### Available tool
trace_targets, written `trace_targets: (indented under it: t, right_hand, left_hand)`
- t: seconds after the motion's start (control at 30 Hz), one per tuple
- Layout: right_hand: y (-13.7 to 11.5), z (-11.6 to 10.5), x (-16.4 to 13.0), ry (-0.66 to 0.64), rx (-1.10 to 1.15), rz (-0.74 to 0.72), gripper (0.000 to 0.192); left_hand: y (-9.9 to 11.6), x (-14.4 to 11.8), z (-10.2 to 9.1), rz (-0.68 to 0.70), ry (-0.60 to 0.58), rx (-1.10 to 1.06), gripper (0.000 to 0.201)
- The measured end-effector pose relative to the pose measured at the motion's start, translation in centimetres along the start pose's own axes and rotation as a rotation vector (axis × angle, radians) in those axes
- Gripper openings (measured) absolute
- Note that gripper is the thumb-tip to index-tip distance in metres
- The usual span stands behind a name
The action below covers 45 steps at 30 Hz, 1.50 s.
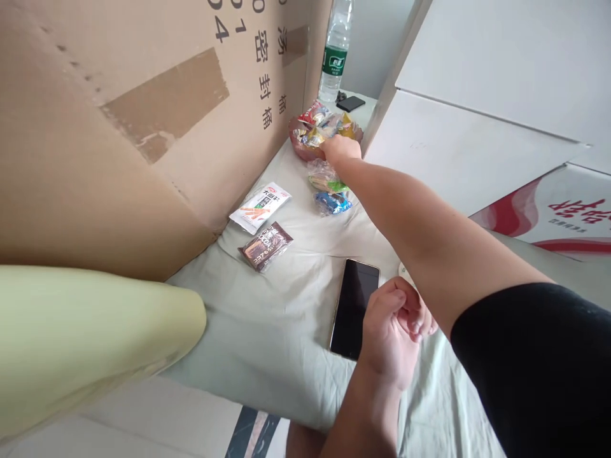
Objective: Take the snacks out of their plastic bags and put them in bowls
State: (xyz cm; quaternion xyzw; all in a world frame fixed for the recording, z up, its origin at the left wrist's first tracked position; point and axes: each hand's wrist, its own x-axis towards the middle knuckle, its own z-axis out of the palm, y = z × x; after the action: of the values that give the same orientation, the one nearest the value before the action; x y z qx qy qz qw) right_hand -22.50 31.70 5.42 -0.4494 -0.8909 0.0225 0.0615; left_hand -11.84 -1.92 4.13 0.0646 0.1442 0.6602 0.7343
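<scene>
Soft, even daylight fills the scene, bright without harsh glare. Shadows are faint: a pale one lies under the right forearm (pixel 410 216) on the sheet (pixel 267 331). The phone (pixel 354 306) screen stays dark with no reflection. The yellow-green shape (pixel 81 337) at lower left is blurred, and wide-angle distortion bends the cardboard box (pixel 119 127) edges.

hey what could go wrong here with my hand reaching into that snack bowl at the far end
1. The right hand is at the near rim of the heaped snack bowl; pulling one packet may spill others or tip the bowl.
2. The outstretched forearm passes just above the loose packets; drawing back could sweep them aside.
3. The left hand rests curled beside the phone and could nudge it.
</scene>
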Motion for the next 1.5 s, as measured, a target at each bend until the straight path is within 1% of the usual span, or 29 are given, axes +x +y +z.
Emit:
trace_targets:
  t: [0.03,0.1,0.23,0.33,0.4,0.43,0.5,0.57,0.6,0.67,0.73,0.8,0.87,0.93,1.03,1.1,1.13,1.2,1.23,1.27,1.33,1.37,1.43,1.5]
  right_hand:
    - [-0.5,-0.9,-0.8,-0.005,-0.038,0.055,0.028]
    - [-1.4,-2.9,-2.7,-0.001,-0.103,0.089,0.027]
    - [-2.9,-7.6,-6.1,0.006,-0.181,-0.009,0.025]
    - [-3.4,-10.9,-8.3,0.052,-0.2,-0.078,0.019]
    - [-3.4,-13.0,-10.7,0.09,-0.211,-0.129,0.019]
    - [-3.3,-14.0,-12.4,0.106,-0.212,-0.157,0.018]
    - [-2.8,-15.8,-16.8,0.128,-0.187,-0.21,0.013]
    - [-1.8,-17.1,-22.2,0.145,-0.133,-0.247,0.009]
    - [-1.1,-17.6,-25.0,0.147,-0.089,-0.261,0.003]
    - [0.8,-18.2,-30.6,0.193,0.011,-0.205,0.012]
    - [3.2,-18.3,-35.4,0.241,0.082,-0.136,0.021]
    - [6.0,-18.0,-39.2,0.269,0.13,-0.044,0.026]
    - [9.2,-17.2,-41.9,0.282,0.167,0.091,0.031]
    - [12.4,-16.0,-43.6,0.278,0.23,0.238,0.036]
    - [16.4,-13.7,-44.5,0.242,0.473,0.39,0.044]
    - [18.3,-12.3,-44.5,0.242,0.66,0.433,0.051]
    - [18.9,-11.7,-44.5,0.25,0.743,0.443,0.054]
    - [19.8,-11.0,-44.5,0.271,0.897,0.458,0.059]
    - [20.1,-10.7,-44.6,0.283,0.979,0.465,0.061]
    - [20.4,-10.6,-44.9,0.295,1.068,0.472,0.062]
    - [20.8,-10.4,-45.4,0.321,1.265,0.474,0.062]
    - [20.9,-10.4,-45.7,0.334,1.368,0.466,0.062]
    - [21.1,-10.1,-46.0,0.367,1.566,0.434,0.06]
    - [21.2,-9.9,-45.6,0.418,1.723,0.401,0.058]
  left_hand:
    - [0.1,-0.1,0.0,0.007,0.007,0.006,0.036]
    - [0.2,-0.3,-0.1,0.024,0.018,0.015,0.035]
    - [0.2,-0.5,0.2,0.057,0.021,0.027,0.034]
    - [0.0,-0.7,0.6,0.062,0.012,0.059,0.034]
    - [0.0,-0.9,0.8,0.069,0.008,0.107,0.035]
    - [0.1,-1.1,0.8,0.078,0.009,0.134,0.036]
    - [0.4,-1.3,0.8,0.101,0.016,0.177,0.036]
    - [0.8,-1.5,0.6,0.13,0.028,0.199,0.034]
    - [1.0,-1.6,0.6,0.142,0.032,0.21,0.032]
    - [1.2,-1.6,0.5,0.16,0.041,0.23,0.029]
    - [1.1,-1.5,0.6,0.171,0.049,0.25,0.026]
    - [0.7,-1.4,0.8,0.174,0.052,0.268,0.025]
    - [0.1,-1.2,1.2,0.172,0.052,0.292,0.025]
    - [-0.6,-0.9,1.7,0.165,0.053,0.321,0.025]
    - [-1.9,-0.2,2.5,0.174,0.058,0.379,0.026]
    - [-3.0,0.7,2.6,0.262,0.115,0.5,0.025]
    - [-3.6,1.2,2.6,0.333,0.171,0.619,0.024]
    - [-5.0,2.2,2.1,0.484,0.295,0.942,0.014]
    - [-5.7,2.7,1.8,0.533,0.334,1.11,0.015]
    - [-6.3,3.1,1.5,0.554,0.338,1.251,0.026]
    - [-7.3,3.9,1.0,0.532,0.308,1.467,0.047]
    - [-7.7,4.3,0.8,0.508,0.296,1.548,0.051]
    - [-8.2,5.0,0.7,0.468,0.322,1.664,0.045]
    - [-8.5,5.8,0.8,0.474,0.394,1.712,0.03]
